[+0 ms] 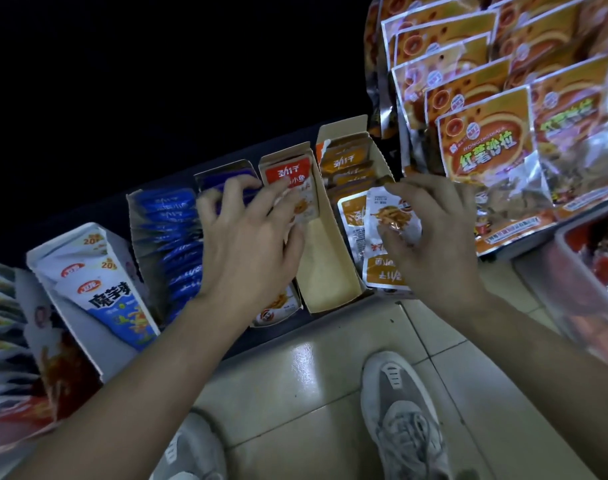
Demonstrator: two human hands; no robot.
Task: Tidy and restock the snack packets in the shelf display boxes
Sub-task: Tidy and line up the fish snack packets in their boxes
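The orange-and-white packet (389,216) is held above the near end of the orange-packet display box (381,161), at 1 o'clock from frame centre, with more orange packets stacked upright in the box behind it. Immediately at 9 o'clock of that box stands the central cardboard box (330,265). Its floor is largely bare, and a red packet (288,173) stands upright at its far end. Further toward 9 o'clock sit purple packets (222,176), a row of blue packets (170,230) and a tilted white-and-blue carton (98,271). All boxes rest side by side on a dark shelf (281,336). Orange hanging bags (486,143) fill the area at 2 o'clock, and a translucent bin (572,289) sits at 3 o'clock. The area behind the shelf is unlit. A pale tiled floor (330,375) lies at 6 o'clock, with a grey shoe (403,420) on it. The right hand (441,237) reaches in from 5 o'clock and pinches the orange-and-white packet between thumb and curled fingers. The left hand (247,237) reaches in from 7 o'clock, back uppermost and fingers spread wide. Its fingertips rest on the purple packets and its thumb lies against the red packet. Whether it grips any packet cannot be determined.
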